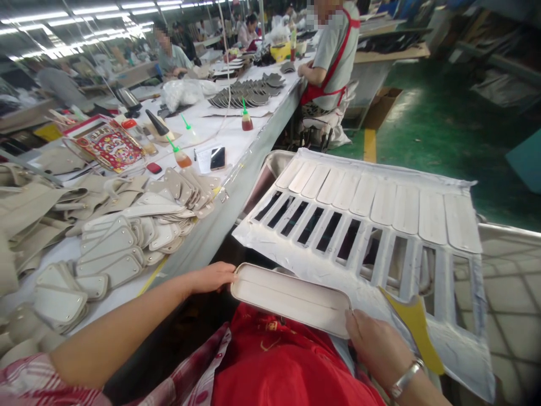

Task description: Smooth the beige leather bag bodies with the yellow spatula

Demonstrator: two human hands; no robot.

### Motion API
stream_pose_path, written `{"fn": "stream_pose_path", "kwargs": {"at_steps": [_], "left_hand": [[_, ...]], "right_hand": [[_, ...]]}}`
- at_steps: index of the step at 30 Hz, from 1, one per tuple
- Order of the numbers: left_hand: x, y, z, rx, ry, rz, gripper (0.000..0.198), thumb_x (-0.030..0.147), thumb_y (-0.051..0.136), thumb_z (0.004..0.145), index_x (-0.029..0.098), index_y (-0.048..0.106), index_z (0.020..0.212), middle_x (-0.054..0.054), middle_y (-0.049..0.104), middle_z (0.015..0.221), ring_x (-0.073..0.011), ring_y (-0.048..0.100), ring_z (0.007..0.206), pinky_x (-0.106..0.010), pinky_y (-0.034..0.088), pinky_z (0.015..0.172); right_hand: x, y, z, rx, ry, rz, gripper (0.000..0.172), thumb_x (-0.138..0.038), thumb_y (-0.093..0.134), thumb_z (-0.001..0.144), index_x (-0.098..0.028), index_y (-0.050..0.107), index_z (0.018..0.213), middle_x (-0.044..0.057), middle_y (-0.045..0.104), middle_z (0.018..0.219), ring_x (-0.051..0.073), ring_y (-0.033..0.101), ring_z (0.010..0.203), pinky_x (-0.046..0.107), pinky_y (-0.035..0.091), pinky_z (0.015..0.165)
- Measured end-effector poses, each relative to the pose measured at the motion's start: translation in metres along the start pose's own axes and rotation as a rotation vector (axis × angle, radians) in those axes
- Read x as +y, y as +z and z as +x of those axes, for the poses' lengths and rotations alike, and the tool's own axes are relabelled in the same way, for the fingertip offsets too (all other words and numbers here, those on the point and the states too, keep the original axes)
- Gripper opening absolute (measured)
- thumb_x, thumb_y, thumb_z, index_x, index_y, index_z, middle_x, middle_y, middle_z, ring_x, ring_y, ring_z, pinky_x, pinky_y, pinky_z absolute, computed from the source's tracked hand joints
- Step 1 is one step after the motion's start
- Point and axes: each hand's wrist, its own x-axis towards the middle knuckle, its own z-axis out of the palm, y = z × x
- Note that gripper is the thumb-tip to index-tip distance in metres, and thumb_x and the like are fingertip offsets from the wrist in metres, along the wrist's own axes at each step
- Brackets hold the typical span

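A long cream panel with rounded corners and a raised rim (291,296) is held level above my red apron (270,361). My left hand (217,276) is closed on its left end. At the opposite end, my right hand (376,338) grips the panel's corner, fingers partly hidden behind it. Just beyond lies a white slotted board (338,270), with a row of similar cream panels (363,197) along its far side. A yellow curved piece (416,327) rests on the board's near edge, close to my right hand.
On the left, a long table (253,135) carries stacked cream leather-like pieces (110,248), a phone (218,158), green-tipped bottles (247,119) and a red box (112,144). A co-worker in a red apron (333,62) sits at its far side. Green floor (426,124) lies beyond the board.
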Motion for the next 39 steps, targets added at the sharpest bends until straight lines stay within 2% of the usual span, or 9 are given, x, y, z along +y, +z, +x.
{"fn": "stream_pose_path", "kwargs": {"at_steps": [5,11,13,15,19,24,30,34,39], "left_hand": [[-0.02,0.0,0.005,-0.063,-0.025,-0.236,0.042,0.057,0.049,0.072,0.015,0.045,0.068,0.002,0.045,0.059,-0.0086,0.044,0.049,-0.022,0.036,0.046],[-0.032,0.004,0.018,-0.072,-0.059,-0.324,0.044,0.056,0.06,0.069,0.015,0.045,0.063,0.003,0.049,0.053,-0.0072,0.046,0.043,-0.018,0.036,0.04],[-0.028,0.008,0.015,-0.037,-0.064,-0.28,0.041,0.054,0.057,0.072,0.015,0.047,0.067,0.003,0.051,0.054,-0.0085,0.048,0.044,-0.019,0.038,0.039],[-0.024,0.012,0.011,0.031,-0.058,-0.196,0.04,0.055,0.052,0.076,0.016,0.048,0.07,0.004,0.05,0.052,-0.0097,0.048,0.043,-0.02,0.04,0.037],[-0.02,0.021,0.005,0.158,-0.025,-0.134,0.04,0.057,0.048,0.077,0.018,0.045,0.068,0.006,0.043,0.05,-0.0106,0.046,0.04,-0.021,0.041,0.034],[-0.026,0.029,-0.001,0.121,-0.007,-0.184,0.041,0.058,0.047,0.077,0.017,0.049,0.075,0.005,0.045,0.057,-0.0121,0.049,0.05,-0.023,0.046,0.04],[-0.034,0.026,0.006,0.06,-0.056,-0.126,0.046,0.063,0.051,0.072,0.017,0.05,0.077,0.004,0.046,0.056,-0.0126,0.048,0.053,-0.022,0.047,0.042],[-0.034,0.024,0.011,0.007,-0.077,-0.058,0.045,0.062,0.055,0.07,0.018,0.053,0.077,0.004,0.047,0.054,-0.0143,0.049,0.05,-0.023,0.046,0.038],[-0.042,0.03,0.016,0.102,-0.11,-0.07,0.044,0.063,0.051,0.071,0.02,0.053,0.081,0.003,0.05,0.054,-0.0175,0.053,0.052,-0.027,0.049,0.042]], "right_hand": [[0.002,0.004,0.002,0.065,-0.013,-0.008,0.034,0.004,0.045,0.072,-0.007,0.064,0.099,0.015,0.065,0.085,0.026,0.066,0.067,0.037,0.055,0.056],[0.011,0.028,0.004,0.443,-0.176,-0.164,0.031,0.005,0.046,0.067,-0.004,0.067,0.087,0.012,0.063,0.067,0.02,0.06,0.047,0.03,0.051,0.04],[0.012,0.032,0.004,0.499,-0.19,-0.177,0.032,0.007,0.043,0.066,-0.005,0.067,0.084,0.013,0.063,0.066,0.019,0.059,0.045,0.028,0.049,0.038],[0.011,0.029,0.005,0.461,-0.158,-0.146,0.032,0.006,0.041,0.07,-0.006,0.067,0.084,0.014,0.064,0.069,0.019,0.06,0.045,0.028,0.048,0.037],[0.008,0.011,0.007,0.211,-0.016,0.099,0.03,-0.003,0.038,0.08,-0.011,0.065,0.09,0.012,0.066,0.073,0.02,0.063,0.052,0.029,0.048,0.045],[0.0,-0.01,0.0,0.024,0.321,0.534,0.043,-0.037,0.03,0.091,-0.015,0.056,0.064,0.007,0.063,0.056,0.015,0.06,0.051,0.025,0.04,0.052],[-0.002,-0.007,-0.013,-0.054,0.381,0.819,0.035,-0.04,0.036,0.086,-0.015,0.055,0.071,0.005,0.067,0.064,0.011,0.058,0.046,0.019,0.036,0.042],[-0.001,-0.012,-0.013,-0.087,0.407,0.839,0.036,-0.04,0.034,0.087,-0.015,0.054,0.069,0.006,0.067,0.062,0.011,0.058,0.044,0.018,0.038,0.04],[0.005,-0.027,0.002,-0.127,0.407,0.778,0.037,-0.035,0.032,0.087,-0.015,0.054,0.065,0.006,0.066,0.06,0.01,0.055,0.039,0.018,0.039,0.041]]}}
